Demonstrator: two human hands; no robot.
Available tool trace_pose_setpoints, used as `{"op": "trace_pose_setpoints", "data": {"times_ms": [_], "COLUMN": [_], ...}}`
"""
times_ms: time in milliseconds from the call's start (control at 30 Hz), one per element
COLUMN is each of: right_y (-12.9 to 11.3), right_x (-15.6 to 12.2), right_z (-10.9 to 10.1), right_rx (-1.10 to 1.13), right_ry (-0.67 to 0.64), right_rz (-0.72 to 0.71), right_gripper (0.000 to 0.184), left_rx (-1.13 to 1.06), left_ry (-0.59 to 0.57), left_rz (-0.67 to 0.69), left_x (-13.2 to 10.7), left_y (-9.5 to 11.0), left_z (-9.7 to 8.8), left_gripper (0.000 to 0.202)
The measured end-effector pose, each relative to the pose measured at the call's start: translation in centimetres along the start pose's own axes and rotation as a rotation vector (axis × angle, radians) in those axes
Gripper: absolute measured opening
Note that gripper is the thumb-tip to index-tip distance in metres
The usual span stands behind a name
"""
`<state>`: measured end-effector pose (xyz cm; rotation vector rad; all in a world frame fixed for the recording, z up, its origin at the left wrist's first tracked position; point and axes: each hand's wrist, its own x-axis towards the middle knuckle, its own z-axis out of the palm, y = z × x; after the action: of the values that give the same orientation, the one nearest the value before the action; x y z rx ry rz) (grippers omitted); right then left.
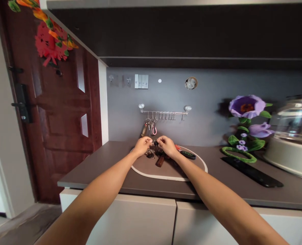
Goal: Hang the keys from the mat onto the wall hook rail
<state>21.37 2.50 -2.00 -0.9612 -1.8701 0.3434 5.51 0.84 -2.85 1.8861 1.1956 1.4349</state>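
Over an oval mat [163,177] with a pale border, my two hands meet in front of the wall. My left hand [142,147] is closed in a pinch at a thin key ring, which shows only faintly. My right hand [167,146] pinches a small key [156,143] with a dark head, between both hands. Below them on the mat lie a bunch of keys [149,154], a brown leather key fob [160,161] and a dark key fob [188,155] with green marks. My right hand partly hides other items there.
A hook rail [163,112] on the wall holds several keys and a pink carabiner [154,130] at its left end. To the right stand purple fabric flowers [247,107], a black phone [253,172] and a domed appliance [293,143]. A dark shelf [181,34] overhangs the counter.
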Motion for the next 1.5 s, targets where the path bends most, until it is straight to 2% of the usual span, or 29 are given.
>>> {"op": "trace_pose_setpoints", "data": {"times_ms": [167, 367, 567, 767, 1133, 1500], "right_y": [-1.6, -3.4, -3.2, -2.8, -1.4, -0.6], "right_x": [1.0, 4.7, 8.5, 10.7, 11.7, 10.7], "right_z": [-0.4, -1.4, -1.7, -1.5, -0.6, -0.5], "right_rx": [-0.038, -0.016, -0.026, -0.012, 0.111, 0.15], "right_ry": [0.099, 0.247, 0.361, 0.434, 0.452, 0.344], "right_rz": [0.009, 0.076, 0.159, 0.266, 0.356, 0.378], "right_gripper": [0.022, 0.02, 0.018, 0.018, 0.013, 0.013], "left_rx": [0.17, 0.22, 0.237, 0.258, 0.273, 0.285], "left_ry": [0.04, 0.052, 0.058, 0.047, 0.023, 0.027], "left_rz": [0.068, 0.099, 0.117, 0.125, 0.135, 0.163], "left_x": [0.1, 0.2, 0.2, 0.3, 0.4, 0.6], "left_y": [-0.5, -0.7, -0.9, -1.0, -0.9, -1.3], "left_z": [-0.1, -0.3, -0.4, -0.4, -0.4, -0.4], "left_gripper": [0.018, 0.018, 0.019, 0.02, 0.02, 0.02]}}
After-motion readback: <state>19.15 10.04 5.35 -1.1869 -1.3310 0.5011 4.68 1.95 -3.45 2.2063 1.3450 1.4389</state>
